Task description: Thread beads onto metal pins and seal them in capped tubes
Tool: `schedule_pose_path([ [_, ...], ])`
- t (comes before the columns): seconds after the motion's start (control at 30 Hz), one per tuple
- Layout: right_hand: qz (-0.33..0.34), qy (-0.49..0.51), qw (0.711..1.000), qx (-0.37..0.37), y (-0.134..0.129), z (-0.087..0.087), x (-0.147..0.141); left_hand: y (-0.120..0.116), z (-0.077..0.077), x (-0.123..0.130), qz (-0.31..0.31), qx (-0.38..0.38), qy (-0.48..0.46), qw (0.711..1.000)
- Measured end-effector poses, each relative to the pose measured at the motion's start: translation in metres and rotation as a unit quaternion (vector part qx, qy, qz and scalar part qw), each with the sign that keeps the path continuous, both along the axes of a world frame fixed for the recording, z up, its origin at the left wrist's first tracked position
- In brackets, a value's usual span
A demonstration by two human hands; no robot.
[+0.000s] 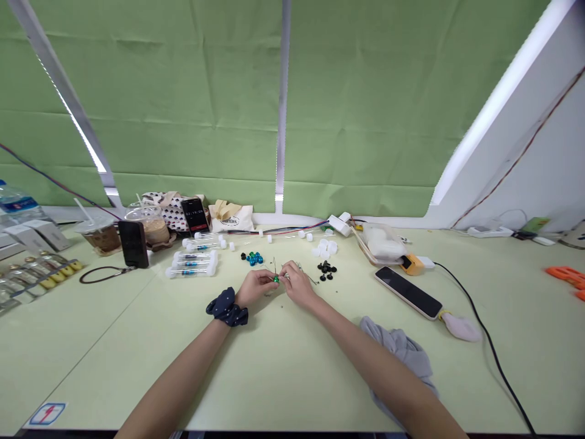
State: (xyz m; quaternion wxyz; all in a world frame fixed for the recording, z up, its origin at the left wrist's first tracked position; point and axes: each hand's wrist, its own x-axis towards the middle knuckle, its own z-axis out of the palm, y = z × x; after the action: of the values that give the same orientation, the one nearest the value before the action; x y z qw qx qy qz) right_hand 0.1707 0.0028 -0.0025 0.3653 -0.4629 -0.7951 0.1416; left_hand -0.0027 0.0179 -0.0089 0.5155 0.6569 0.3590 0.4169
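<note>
A small shiny green ball sits between my two hands at the middle of the table, with a thin bent wire rising above it. The fingers of my left hand pinch the ball from the left. My right hand is closed at the ball's right side, its fingertips pressed together; what they grip is too small to make out. Just behind lie several loose blue and green balls. More thin wires poke out beside my right hand. Black stoppers are grouped to its right.
Clear tubes with white ends lie at the left, near a standing phone and iced drinks. White caps are scattered at the back. Rightward are a phone, a grey cloth and a black cable.
</note>
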Motion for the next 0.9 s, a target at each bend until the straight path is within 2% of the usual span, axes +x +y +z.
schedule_pose_path([
  [0.23,0.018,0.057,0.998,0.023,0.0022,-0.0029,-0.0023,-0.0028,0.0059,0.0030,0.016,0.005,-0.016,1.000],
  [0.4,0.029,0.086,0.996,0.013,0.0038,-0.0022,-0.0029,-0.0021,0.0045,0.0025,0.017,0.012,-0.013,1.000],
  [0.7,0.005,0.093,0.995,0.020,0.0084,-0.0086,-0.0036,-0.0038,0.0044,0.0054,0.025,0.021,-0.005,0.999],
  [0.9,-0.008,0.064,0.998,0.011,0.0082,-0.0077,-0.0060,-0.0018,0.0005,0.0039,0.024,0.029,-0.003,0.999],
])
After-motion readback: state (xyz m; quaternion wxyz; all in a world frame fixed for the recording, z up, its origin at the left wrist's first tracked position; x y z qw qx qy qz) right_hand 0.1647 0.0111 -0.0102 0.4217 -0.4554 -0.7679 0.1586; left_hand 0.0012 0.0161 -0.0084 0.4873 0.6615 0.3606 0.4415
